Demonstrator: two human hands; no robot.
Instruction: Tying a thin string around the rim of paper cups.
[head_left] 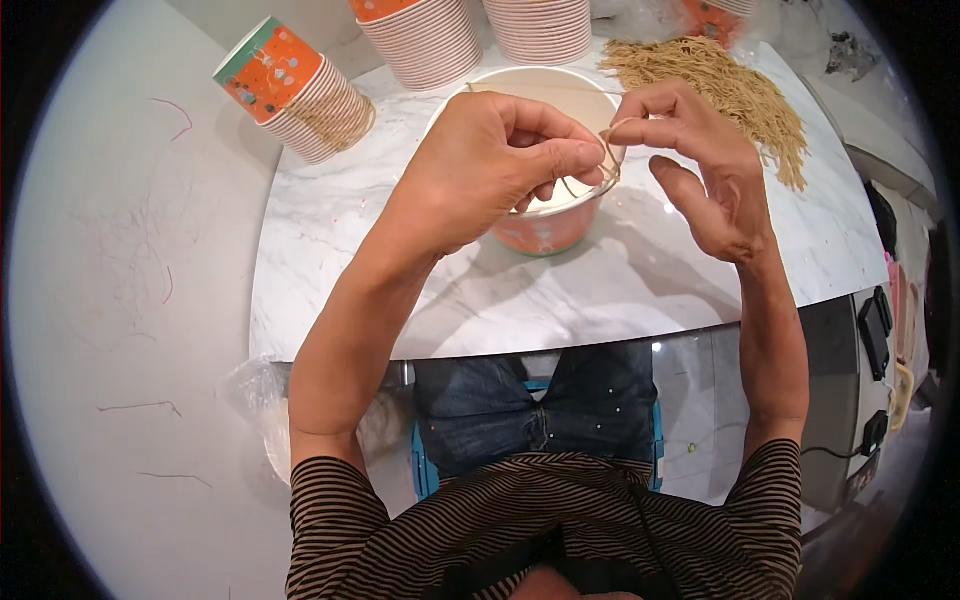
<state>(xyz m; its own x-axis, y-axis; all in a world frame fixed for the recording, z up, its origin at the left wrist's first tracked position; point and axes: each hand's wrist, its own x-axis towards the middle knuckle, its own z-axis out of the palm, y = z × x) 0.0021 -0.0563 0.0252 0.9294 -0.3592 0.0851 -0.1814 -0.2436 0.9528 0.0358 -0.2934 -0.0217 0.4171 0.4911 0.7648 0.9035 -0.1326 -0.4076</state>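
Head view: both hands are up over the paper cup [545, 232] on the marble table [640, 285]. The left hand [495, 165] is curled shut, thumb and fingers pinching a thin tan string [608, 160] right above the cup's rim. The right hand [695, 165] pinches the same string between thumb and forefinger, other fingers spread loose. A heap of tan strings [725, 85] lies just behind, stacked cups [300, 95] off to the left.
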